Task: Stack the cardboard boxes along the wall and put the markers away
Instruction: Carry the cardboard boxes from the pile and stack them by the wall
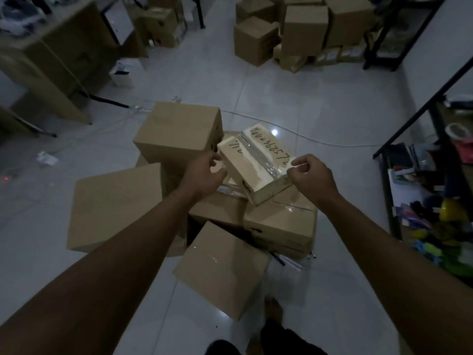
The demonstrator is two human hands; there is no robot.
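A small pale box (258, 160) with handwritten numbers and clear tape lies tilted on top of a pile of brown cardboard boxes on the floor. My left hand (207, 172) grips its left end, and my right hand (312, 175) pinches its right corner. In the pile are a tall box (179, 134) at the back, a wide box (115, 206) on the left, a taped box (279, 224) under the small one and a tilted box (222, 270) nearest me. A dark pen-like thing (278, 258) lies on the floor beside the pile; whether it is a marker I cannot tell.
More boxes (294, 29) are stacked at the far side of the room. A black metal shelf (419, 119) with colourful items stands on the right, and a table (51, 60) on the left. A white cable (320, 142) crosses the tiled floor. My foot (273, 308) is below the pile.
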